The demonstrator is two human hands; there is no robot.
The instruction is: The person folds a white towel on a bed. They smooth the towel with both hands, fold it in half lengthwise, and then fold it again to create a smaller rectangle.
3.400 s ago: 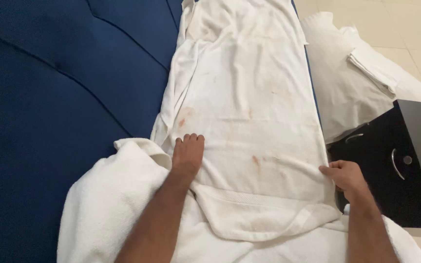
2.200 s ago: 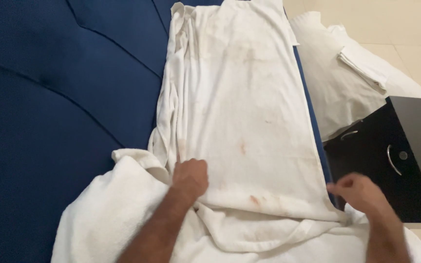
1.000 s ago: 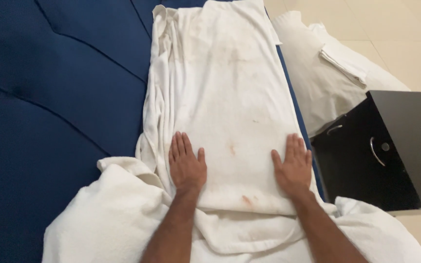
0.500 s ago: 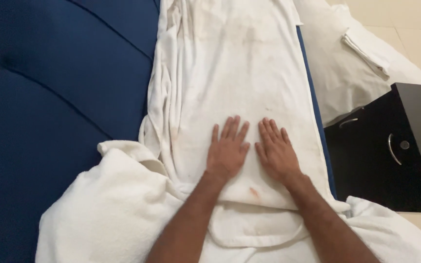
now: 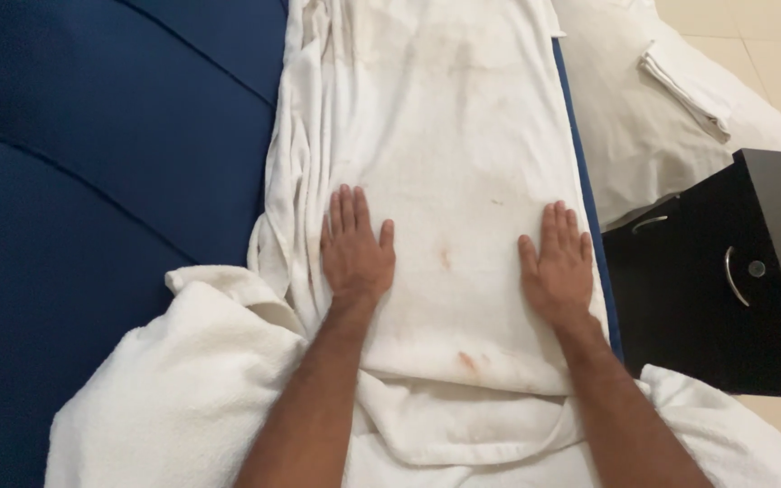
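Bed [image 5: 92, 181], dark blue, quilted; carries all cloth items. Garment [image 5: 445, 181], white, stained with faint reddish marks, spread flat along the bed's right edge, long axis running straight away from the person; left side bunched in folds. Towel [image 5: 183, 398], white, thick, heaped at the near edge, its fold touching the garment's near-left side. Cabinet [image 5: 725, 280], black, with curved metal handle, on the floor just beside the bed's right edge. Pillow [image 5: 644, 136], white, beyond the cabinet. Left hand [image 5: 354, 248]: flat, fingers together, palm down on the garment's left half. Right hand [image 5: 558, 262]: flat, fingers together, palm down near the garment's right edge. Both grip nothing and lie level with each other, well apart; bare cloth between them.
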